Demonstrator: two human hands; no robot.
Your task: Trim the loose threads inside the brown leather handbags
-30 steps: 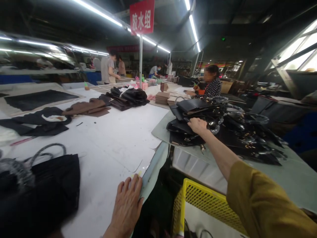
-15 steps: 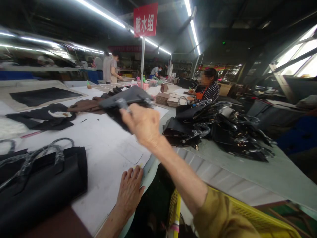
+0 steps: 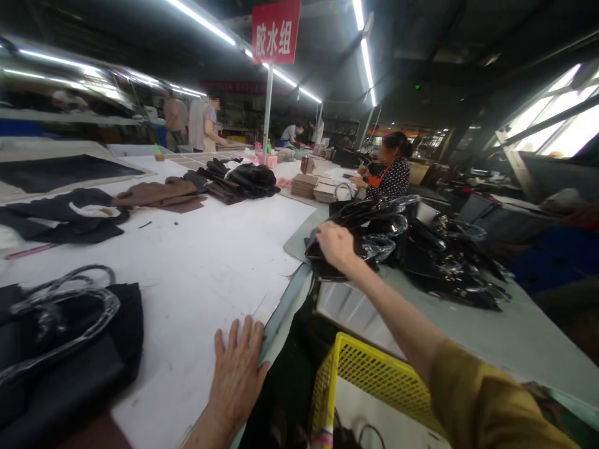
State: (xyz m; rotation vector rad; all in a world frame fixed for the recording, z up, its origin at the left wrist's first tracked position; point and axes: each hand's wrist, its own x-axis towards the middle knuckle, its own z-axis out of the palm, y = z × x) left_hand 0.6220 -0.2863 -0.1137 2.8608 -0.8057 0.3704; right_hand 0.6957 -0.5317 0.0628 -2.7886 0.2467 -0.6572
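Observation:
My right hand (image 3: pixel 337 249) reaches out over the near left end of a heap of black handbags (image 3: pixel 449 262). Its fingers curl down on a black handbag (image 3: pixel 322 265) at the edge of the heap; the fingertips are hidden behind the hand. Clear plastic film wraps the handles in the heap. My left hand (image 3: pixel 238 368) lies flat on the white-covered table (image 3: pixel 219 262) near its right edge, fingers spread and holding nothing. Left of it, another black handbag (image 3: pixel 79 355) with film-wrapped handles lies on the table.
Below my right arm stands a yellow plastic basket (image 3: pixel 374 368), in the gap between the tables. Dark fabric pieces (image 3: pixel 238 181) and brown ones (image 3: pixel 163 193) lie farther back. A signpost (image 3: pixel 268 112) rises beyond them. A co-worker (image 3: pixel 390 165) sits behind the heap, beside stacked brown pieces (image 3: pixel 304 186).
My right hand has swung from above the white table to the heap on the right, taking the black handbag along. My left hand stays on the table, its fingers now wider apart.

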